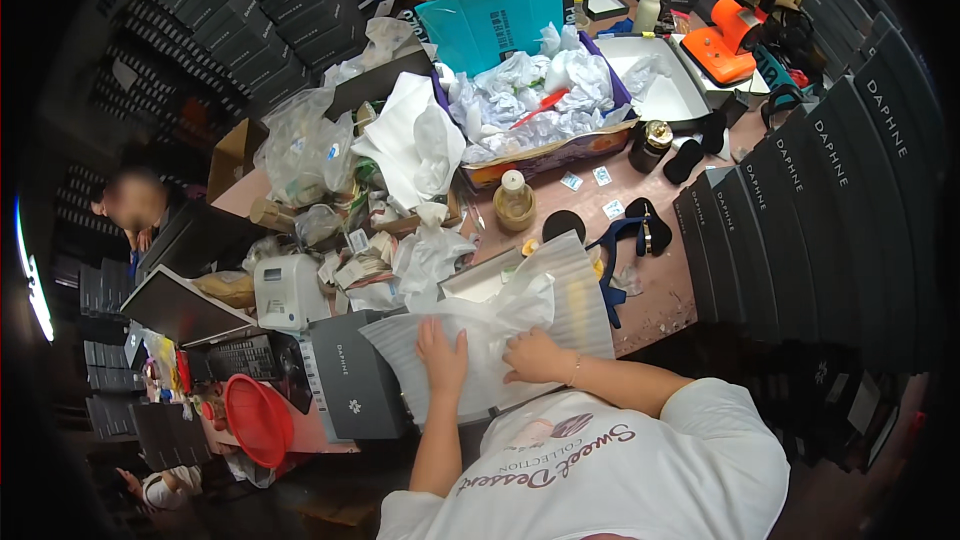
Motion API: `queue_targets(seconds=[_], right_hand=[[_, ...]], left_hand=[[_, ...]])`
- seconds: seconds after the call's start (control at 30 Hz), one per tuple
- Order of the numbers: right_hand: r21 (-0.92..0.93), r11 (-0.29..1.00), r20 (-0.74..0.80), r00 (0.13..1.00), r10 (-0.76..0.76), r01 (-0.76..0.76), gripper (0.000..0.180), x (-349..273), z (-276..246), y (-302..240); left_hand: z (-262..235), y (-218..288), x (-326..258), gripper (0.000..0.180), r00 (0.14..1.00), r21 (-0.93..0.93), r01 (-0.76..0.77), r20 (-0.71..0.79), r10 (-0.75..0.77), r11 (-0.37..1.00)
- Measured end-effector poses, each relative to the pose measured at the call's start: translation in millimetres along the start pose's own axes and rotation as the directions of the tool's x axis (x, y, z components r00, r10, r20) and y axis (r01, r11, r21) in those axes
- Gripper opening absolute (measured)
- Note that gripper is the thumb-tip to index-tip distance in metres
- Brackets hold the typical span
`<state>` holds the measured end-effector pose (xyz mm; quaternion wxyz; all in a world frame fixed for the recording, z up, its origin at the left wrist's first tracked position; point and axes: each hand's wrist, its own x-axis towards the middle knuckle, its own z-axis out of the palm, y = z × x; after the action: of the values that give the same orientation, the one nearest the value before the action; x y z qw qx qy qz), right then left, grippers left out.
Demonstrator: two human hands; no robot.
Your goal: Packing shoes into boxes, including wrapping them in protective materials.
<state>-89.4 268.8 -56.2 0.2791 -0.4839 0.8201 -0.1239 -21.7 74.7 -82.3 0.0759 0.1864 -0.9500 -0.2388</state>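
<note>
My left hand [441,354] lies flat, fingers spread, on white tissue paper [492,325] spread over an open shoe box lined with a ribbed white sheet [574,300]. My right hand [535,356] presses on the same tissue paper just to the right, fingers curled on its edge. What sits under the paper is hidden. A dark blue strappy sandal [627,240] lies on the pink table [660,305] right of the box. A small bottle of yellowish liquid [514,200] stands behind the box.
A box full of crumpled tissue paper [540,100] sits at the back, with a teal bag [490,20] behind it. Black shoe boxes [830,190] are stacked at the right. A white label printer [287,290], a red bowl [257,418] and a grey box lid [350,380] are at the left. Another person [135,202] is at far left.
</note>
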Motion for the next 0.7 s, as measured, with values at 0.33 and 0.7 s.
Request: queue_targets(seconds=[0.33, 0.7], right_hand=[[0.288, 0.875, -0.289, 0.835, 0.467, -0.389, 0.038, -7.9, 15.5, 63.0], [0.317, 0.899, -0.369, 0.834, 0.411, -0.302, 0.040, -41.8, -49.2, 36.6]], left_hand=[[38.0, -27.3, -17.3, 0.061, 0.890, -0.081, 0.280, 0.396, -0.227, 0.956], [38.4, 10.4, -42.0, 0.073, 0.716, -0.689, 0.627, 0.694, -0.082, -0.363]])
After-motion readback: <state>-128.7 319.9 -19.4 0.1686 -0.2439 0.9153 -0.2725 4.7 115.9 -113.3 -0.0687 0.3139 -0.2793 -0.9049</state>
